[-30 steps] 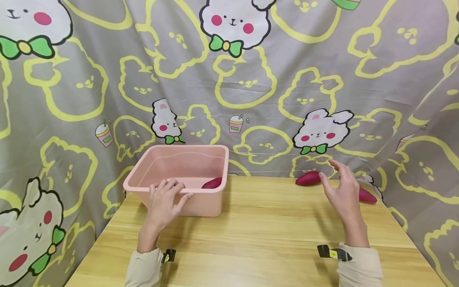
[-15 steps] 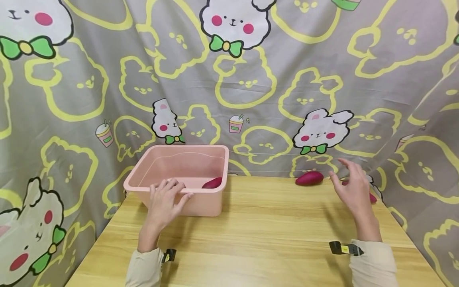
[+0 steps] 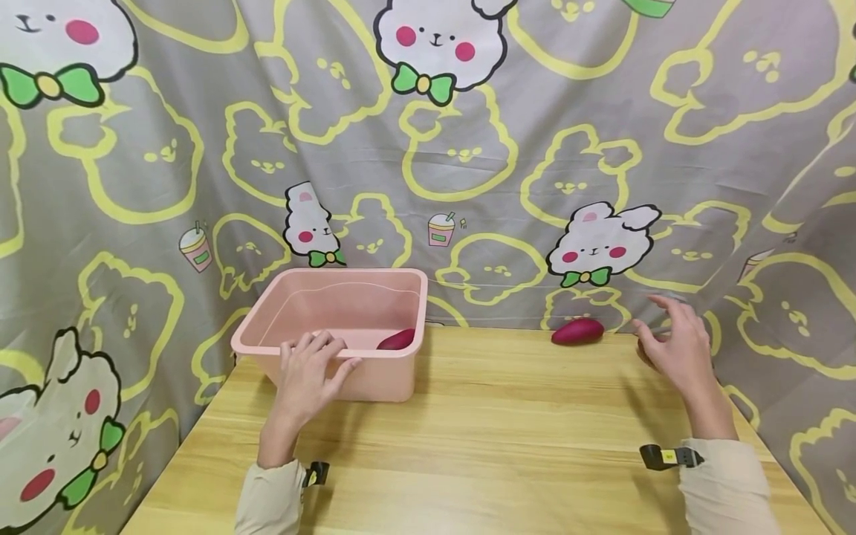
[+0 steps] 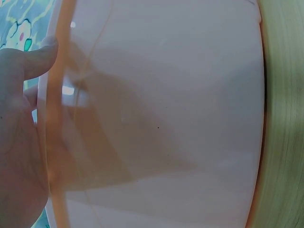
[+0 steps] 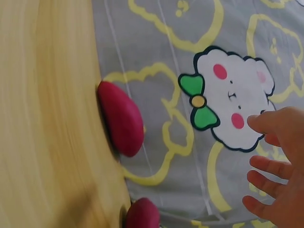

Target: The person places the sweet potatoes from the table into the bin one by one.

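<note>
A pink plastic tub (image 3: 374, 379) stands at the back left of the table with a purple sweet potato (image 3: 397, 340) inside. My left hand (image 3: 309, 379) holds its near rim, fingers over the edge; the left wrist view shows the thumb (image 4: 40, 59) at the rim of the tub wall (image 4: 166, 95). At the table's back edge lies another sweet potato (image 3: 577, 332). To its right my right hand (image 3: 683, 349) hovers, fingers spread and holding nothing. In the right wrist view one more sweet potato (image 5: 143, 213) shows at the bottom; the hand hides it in the head view.
The wooden table (image 3: 495, 438) ends at a grey curtain (image 3: 481, 171) printed with bunny faces, which hangs behind and on both sides. A black wrist camera (image 3: 669, 456) sits at the right cuff, another (image 3: 316, 474) at the left cuff.
My right hand has moved to the right, away from the sweet potato at the back edge, and now covers the rightmost one. The left hand stays on the tub rim.
</note>
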Action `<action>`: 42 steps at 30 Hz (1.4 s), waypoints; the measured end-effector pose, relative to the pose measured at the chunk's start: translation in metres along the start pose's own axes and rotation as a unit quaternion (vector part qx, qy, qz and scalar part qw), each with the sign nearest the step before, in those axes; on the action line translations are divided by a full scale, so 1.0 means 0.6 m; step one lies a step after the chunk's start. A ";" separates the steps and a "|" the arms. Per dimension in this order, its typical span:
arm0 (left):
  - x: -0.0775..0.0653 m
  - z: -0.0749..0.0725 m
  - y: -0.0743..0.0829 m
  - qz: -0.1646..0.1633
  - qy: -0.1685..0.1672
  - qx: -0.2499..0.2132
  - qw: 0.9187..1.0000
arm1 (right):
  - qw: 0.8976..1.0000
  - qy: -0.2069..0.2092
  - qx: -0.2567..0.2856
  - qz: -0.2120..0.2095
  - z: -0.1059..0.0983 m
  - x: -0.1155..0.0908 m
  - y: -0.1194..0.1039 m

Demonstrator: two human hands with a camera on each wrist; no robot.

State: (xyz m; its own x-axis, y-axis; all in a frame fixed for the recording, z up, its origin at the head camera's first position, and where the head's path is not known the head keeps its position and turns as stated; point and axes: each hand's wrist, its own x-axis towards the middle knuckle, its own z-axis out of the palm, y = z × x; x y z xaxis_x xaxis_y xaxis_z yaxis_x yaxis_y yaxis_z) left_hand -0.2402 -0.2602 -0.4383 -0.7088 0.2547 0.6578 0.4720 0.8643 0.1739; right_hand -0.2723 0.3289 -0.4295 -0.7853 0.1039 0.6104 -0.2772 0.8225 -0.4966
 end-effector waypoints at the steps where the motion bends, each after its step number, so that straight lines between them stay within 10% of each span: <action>1: 0.000 -0.001 0.000 0.000 0.000 0.000 1.000 | 1.000 -0.003 -0.002 -0.002 0.000 0.001 0.006; 42: 0.001 0.000 -0.001 -0.004 -0.002 -0.002 1.000 | 0.976 -0.185 -0.108 0.048 0.011 -0.006 0.156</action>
State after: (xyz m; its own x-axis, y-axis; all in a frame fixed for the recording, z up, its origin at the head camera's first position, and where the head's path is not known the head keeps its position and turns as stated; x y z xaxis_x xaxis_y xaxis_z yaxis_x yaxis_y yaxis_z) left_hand -0.2408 -0.2608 -0.4381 -0.7150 0.2500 0.6529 0.4685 0.8645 0.1821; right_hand -0.2995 0.4019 -0.4824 -0.9590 0.0097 0.2833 -0.1011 0.9219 -0.3739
